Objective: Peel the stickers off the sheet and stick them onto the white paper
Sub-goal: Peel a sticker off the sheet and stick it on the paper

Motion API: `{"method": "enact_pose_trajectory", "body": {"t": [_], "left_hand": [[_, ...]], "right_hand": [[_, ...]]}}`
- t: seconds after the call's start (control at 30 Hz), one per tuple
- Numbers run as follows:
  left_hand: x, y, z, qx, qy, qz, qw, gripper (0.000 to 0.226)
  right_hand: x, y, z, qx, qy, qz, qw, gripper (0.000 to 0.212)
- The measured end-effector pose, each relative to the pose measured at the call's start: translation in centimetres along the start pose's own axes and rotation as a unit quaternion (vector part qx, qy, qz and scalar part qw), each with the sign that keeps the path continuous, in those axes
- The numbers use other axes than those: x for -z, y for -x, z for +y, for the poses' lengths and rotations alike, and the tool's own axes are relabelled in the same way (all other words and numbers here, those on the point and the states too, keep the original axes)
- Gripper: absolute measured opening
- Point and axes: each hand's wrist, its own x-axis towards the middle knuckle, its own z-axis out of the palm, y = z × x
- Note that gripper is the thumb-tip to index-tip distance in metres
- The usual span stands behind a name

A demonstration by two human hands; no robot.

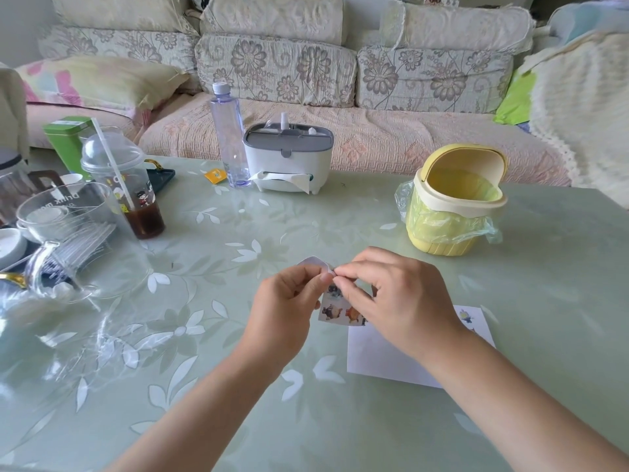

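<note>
Both hands are up over the surface, mid-frame, on the sticker sheet.

- Left grip: fingers curled round the sheet's left edge, thumb on the front. Sheet is held clear of the surface.
- Right grip: thumb and forefinger pinched at the sheet's top edge, right against the left thumb tip, other fingers loosely curled. Can't tell if it has a sticker edge or only the sheet.
- The sheet's top is bent over, white underside showing above the left grip. Cartoon stickers are visible on the lower part.
- White paper: flat on the surface, below and right of the hands, partly covered by the right forearm. One sticker sits near its far right corner. Something just below it is mostly hidden by the wrist.

Behind: yellow bin on the right, lid tipped open, bag liner in. At centre back a tissue box has a clear bottle just beside it. On the left is a domed cup with a straw and dark drink. Sofa beyond.
</note>
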Motion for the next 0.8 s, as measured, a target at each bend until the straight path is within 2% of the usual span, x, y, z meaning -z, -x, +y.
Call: {"method": "enact_pose_trajectory", "body": {"t": [0.2,0.33,0.47,0.63,0.73,0.8], "left_hand": [[0.2,0.1,0.0,-0.04,-0.06,-0.001,0.997,0.025],[0.2,0.2,0.4,-0.088,-0.141,0.012,0.986,0.022],[-0.2,0.4,0.5,-0.082,-0.114,0.024,0.99,0.023],[-0.6,0.8,0.7,-0.012,0.018,0.008,1.0,0.014],[-0.8,0.8,0.9,-0.01,0.047,0.017,0.999,0.014],[-0.7,0.8,1.0,-0.02,0.053,0.026,0.998,0.014]], "right_hand": [[0.0,-0.1,-0.1,0.001,0.001,0.022,1.0,0.017],[0.0,0.0,-0.6,-0.096,-0.086,0.013,0.992,0.012],[0.0,-0.2,-0.5,-0.159,-0.15,0.003,0.976,0.01],[-0.3,0.1,-1.0,-0.056,0.02,0.072,0.996,0.014],[-0.4,0.1,-0.8,-0.016,0.026,0.104,0.994,0.011],[-0.4,0.1,-0.7,-0.017,-0.004,0.097,0.995,0.005]]}}
